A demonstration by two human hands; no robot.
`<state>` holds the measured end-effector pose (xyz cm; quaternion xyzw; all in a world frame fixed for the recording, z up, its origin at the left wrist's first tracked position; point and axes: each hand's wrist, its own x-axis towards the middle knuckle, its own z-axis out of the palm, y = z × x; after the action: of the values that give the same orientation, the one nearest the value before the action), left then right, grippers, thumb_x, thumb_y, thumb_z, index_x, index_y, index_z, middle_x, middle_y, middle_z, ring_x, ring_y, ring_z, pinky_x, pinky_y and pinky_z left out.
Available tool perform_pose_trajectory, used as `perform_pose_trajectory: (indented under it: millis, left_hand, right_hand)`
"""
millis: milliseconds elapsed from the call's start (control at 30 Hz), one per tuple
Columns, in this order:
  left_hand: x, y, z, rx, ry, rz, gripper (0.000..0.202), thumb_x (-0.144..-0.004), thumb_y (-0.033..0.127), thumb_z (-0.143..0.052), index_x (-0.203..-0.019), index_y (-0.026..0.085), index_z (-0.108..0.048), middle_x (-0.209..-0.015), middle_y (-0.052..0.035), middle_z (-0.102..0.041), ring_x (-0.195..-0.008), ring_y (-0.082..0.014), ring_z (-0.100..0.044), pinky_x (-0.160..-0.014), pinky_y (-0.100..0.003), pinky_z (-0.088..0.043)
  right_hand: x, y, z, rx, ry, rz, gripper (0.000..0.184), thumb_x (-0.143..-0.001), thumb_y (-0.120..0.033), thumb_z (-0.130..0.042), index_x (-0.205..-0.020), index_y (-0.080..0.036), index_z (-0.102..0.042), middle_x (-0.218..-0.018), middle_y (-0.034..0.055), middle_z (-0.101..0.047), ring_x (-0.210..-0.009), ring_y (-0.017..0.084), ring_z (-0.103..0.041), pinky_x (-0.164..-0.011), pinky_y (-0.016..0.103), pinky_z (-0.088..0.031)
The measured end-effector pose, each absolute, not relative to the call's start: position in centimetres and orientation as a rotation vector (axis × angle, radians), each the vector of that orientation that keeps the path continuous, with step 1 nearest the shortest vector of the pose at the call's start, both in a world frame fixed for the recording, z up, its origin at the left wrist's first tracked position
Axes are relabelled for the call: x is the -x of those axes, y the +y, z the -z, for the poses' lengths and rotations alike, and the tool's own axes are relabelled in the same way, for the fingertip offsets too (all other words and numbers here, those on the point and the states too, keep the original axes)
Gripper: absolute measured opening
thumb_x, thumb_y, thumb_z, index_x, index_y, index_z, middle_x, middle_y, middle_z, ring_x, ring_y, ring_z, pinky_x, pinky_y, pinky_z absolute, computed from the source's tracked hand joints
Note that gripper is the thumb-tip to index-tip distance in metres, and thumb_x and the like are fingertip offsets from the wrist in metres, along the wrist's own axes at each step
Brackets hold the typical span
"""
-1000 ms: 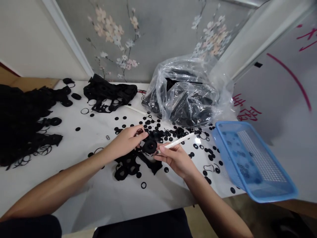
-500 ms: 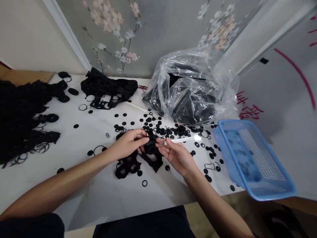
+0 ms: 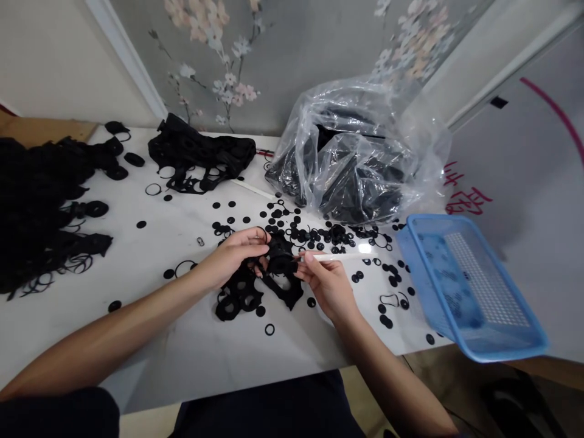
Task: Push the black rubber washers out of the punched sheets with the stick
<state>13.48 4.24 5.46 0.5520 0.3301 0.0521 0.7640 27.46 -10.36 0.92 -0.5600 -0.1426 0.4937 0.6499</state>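
Black, ring-shaped, rubber-like piece with perforated webbing [image 3: 280, 261] is held above the white tabletop [image 3: 191, 359], between the two hands. Its edge is pinched between thumb and fingers of the left hand [image 3: 241, 250]; a slender white stick-like tool [image 3: 344, 257] is gripped by the thumb and fingers of the right hand [image 3: 329, 286], its near end at the piece. Contact at the tip cannot be made out. Progress judged partial: many small flat black discs [image 3: 277, 214] are scattered loose, apparently already separated. Apparently left to be handled: a large dark heap of black perforated sheets [image 3: 36, 207] at far left and a folded black perforated bundle [image 3: 196, 152] behind. Contents of the clear plastic bag [image 3: 360, 176] are dark; whether finished or unworked cannot be determined.
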Motion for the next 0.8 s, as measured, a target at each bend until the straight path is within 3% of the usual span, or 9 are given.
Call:
perform_pose_trajectory:
  millis: [133,300,433,633,800]
  left_hand:
    - [-13.4,3.9,-5.5,-1.275,0.703,-0.086,0.022,-0.079,0.036,-0.063,-0.087,0.019,-0.051,-0.076,0.0019,-0.055,-0.065,-0.0132,-0.059,-0.053,-0.025,-0.049]
    - [-13.3,3.1,-4.8,-1.468,0.692,-0.141,0.038,-0.068,0.035,-0.074,-0.092,0.020,-0.049,-0.090,0.0005,-0.051,-0.074,-0.0129,-0.056,-0.060,-0.026,-0.052]
    - [-13.0,2.5,-4.1,-1.690,0.721,-0.189,0.030,-0.073,0.033,-0.070,-0.090,0.020,-0.048,-0.086,0.0019,-0.051,-0.073,-0.0121,-0.054,-0.065,-0.026,-0.049]
    - [-12.8,2.0,-3.8,-1.802,0.733,-0.234,0.026,-0.075,0.034,-0.067,-0.088,0.020,-0.049,-0.086,0.0005,-0.055,-0.079,-0.0157,-0.056,-0.070,-0.029,-0.047]
    - [-12.9,1.4,-3.6,-1.910,0.717,-0.293,0.022,-0.075,0.032,-0.066,-0.085,0.021,-0.049,-0.083,0.0010,-0.057,-0.084,-0.0172,-0.056,-0.077,-0.031,-0.046]
  right_hand:
    - [-27.2,-10.4,-0.5,1.353,-0.454,-0.964,0.022,-0.075,-0.044,-0.074,-0.081,-0.023,-0.074,-0.086,0.0036,-0.072,-0.074,0.017,-0.067,-0.071,0.033,-0.059]
    - [-27.0,-10.4,-1.2,1.432,-0.636,-0.839,0.015,-0.077,-0.038,-0.071,-0.082,-0.024,-0.075,-0.080,0.0025,-0.073,-0.061,0.014,-0.061,-0.059,0.028,-0.055]
    - [-26.9,-10.5,-1.1,1.479,-0.716,-0.790,0.014,-0.078,-0.037,-0.071,-0.081,-0.024,-0.075,-0.077,0.0018,-0.073,-0.054,0.013,-0.059,-0.052,0.028,-0.052]
    - [-26.5,-11.1,-0.5,1.489,-1.121,-0.405,0.015,-0.086,-0.023,-0.062,-0.095,-0.027,-0.073,-0.092,0.0028,-0.076,-0.077,0.019,-0.070,-0.069,0.034,-0.059]
    - [-26.0,-11.4,-0.8,1.488,-1.282,-0.193,0.021,-0.088,-0.018,-0.058,-0.100,-0.028,-0.072,-0.096,0.0032,-0.076,-0.075,0.019,-0.071,-0.067,0.034,-0.059]
